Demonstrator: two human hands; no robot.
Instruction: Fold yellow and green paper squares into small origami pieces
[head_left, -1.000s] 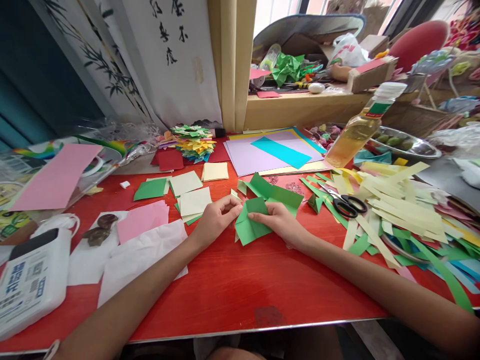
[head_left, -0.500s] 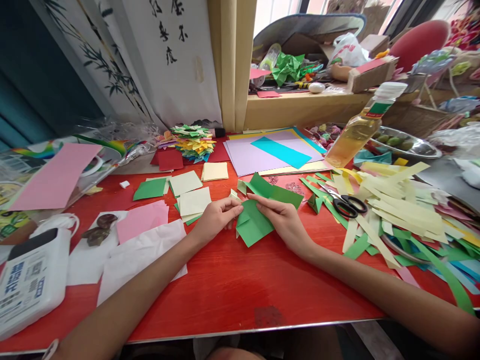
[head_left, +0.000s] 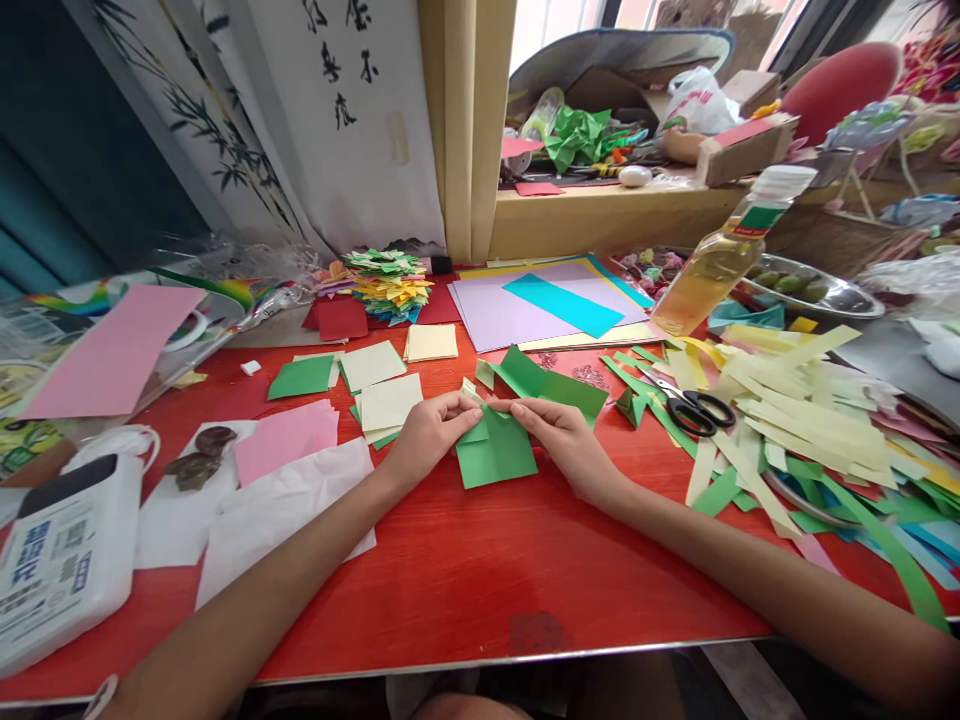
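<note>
A green square of paper (head_left: 495, 455) lies on the red table (head_left: 465, 570) in front of me, partly folded at its top left. My left hand (head_left: 429, 432) pinches its upper left edge, fingers closed on the fold. My right hand (head_left: 566, 440) pinches the top edge from the right, thumb and fingers pressed together on the paper. More green paper pieces (head_left: 555, 385) lie just behind the hands.
Black-handled scissors (head_left: 690, 405) and a heap of yellow and green paper strips (head_left: 795, 420) lie to the right. A bottle of yellow liquid (head_left: 716, 260), purple and blue sheets (head_left: 540, 300), a stack of folded pieces (head_left: 390, 282), pale squares (head_left: 379, 385), pink paper (head_left: 285, 440) and a white box (head_left: 60, 560) surround the spot.
The green paper has turned from a tilted position to lie square on the table. My right hand moved up from the paper's middle to its top edge; my left hand stayed in place.
</note>
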